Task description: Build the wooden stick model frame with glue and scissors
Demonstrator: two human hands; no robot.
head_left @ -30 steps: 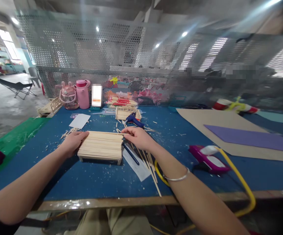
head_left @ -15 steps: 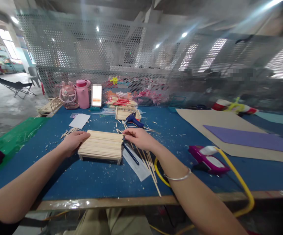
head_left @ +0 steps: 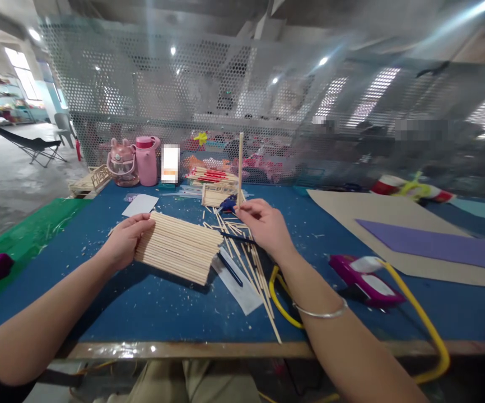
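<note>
A slatted panel of pale wooden sticks (head_left: 177, 246) is tilted above the blue table, gripped at its upper left corner by my left hand (head_left: 125, 238). Its underside is hidden. My right hand (head_left: 265, 226) pinches the lower end of a wooden stick (head_left: 241, 168), which points upright. Behind that hand lies a blue glue gun (head_left: 228, 204), partly covered by it. Loose wooden sticks (head_left: 253, 263) are scattered below and beside the right hand. A dark pen (head_left: 231, 267) rests on a white paper strip (head_left: 246, 296) right of the panel.
A pink bottle (head_left: 147, 162), a clear pink jug (head_left: 124, 167) and a small stick-built piece (head_left: 213, 196) stand at the back. To the right are a purple power strip (head_left: 366, 280) with a yellow cable (head_left: 419, 313), and a purple sheet (head_left: 431, 245) on brown board.
The panel has been lifted and tilted by my left hand. My right hand has left the panel's edge, moved right and up, and now holds a stick upright.
</note>
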